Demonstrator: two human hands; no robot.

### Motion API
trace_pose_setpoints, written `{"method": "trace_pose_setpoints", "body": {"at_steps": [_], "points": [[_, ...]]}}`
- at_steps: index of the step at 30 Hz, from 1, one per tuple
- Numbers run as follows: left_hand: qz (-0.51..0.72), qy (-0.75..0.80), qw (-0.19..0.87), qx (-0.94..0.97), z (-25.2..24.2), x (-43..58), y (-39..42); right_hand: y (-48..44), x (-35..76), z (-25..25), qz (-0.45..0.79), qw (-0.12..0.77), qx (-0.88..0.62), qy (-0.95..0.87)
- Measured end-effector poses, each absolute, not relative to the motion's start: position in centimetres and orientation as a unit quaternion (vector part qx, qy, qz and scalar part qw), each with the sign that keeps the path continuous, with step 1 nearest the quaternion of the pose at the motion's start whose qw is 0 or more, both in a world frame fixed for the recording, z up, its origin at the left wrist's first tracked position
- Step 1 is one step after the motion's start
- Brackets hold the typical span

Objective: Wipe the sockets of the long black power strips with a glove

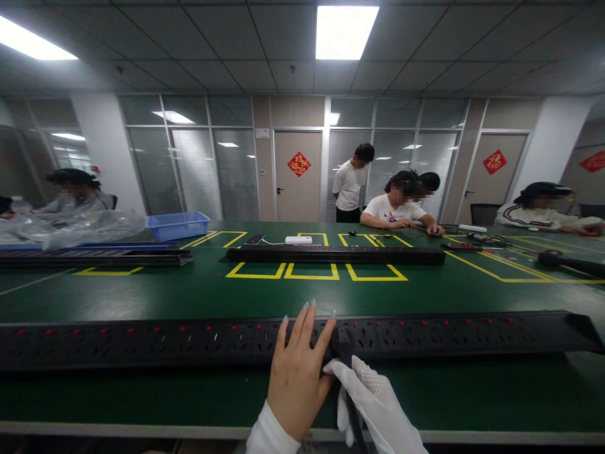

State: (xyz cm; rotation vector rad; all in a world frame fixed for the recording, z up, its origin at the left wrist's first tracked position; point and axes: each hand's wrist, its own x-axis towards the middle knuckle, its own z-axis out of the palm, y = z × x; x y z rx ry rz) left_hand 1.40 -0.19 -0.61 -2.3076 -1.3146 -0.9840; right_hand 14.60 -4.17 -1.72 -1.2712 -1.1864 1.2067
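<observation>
A long black power strip [189, 343] with a row of sockets and small red parts lies across the near side of the table. My left hand [299, 372], bare, rests on the strip with its fingers spread. Just right of it, my right hand [378, 403] in a white glove is closed around a black plug [345, 343]. The plug is at the strip's sockets, its black cable [353, 419] running down past the glove. Whether the pins are fully in the socket is hidden.
Farther back on the green table [189, 296] lie another black strip [331, 254], a white device [299, 240], metal channels [94, 255] and a blue basket [177, 225]. Plastic wrap [94, 226] lies at left, a black tool [571, 261] at right. Several people are around the table.
</observation>
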Motion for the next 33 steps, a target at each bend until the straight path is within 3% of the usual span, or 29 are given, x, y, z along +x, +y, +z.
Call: {"method": "trace_pose_setpoints", "body": {"at_steps": [33], "points": [[-0.345, -0.454, 0.177, -0.802, -0.6, 1.4, -0.3, -4.4, 14.4, -0.5, 0.490, 0.470, -0.557, -0.479]]}}
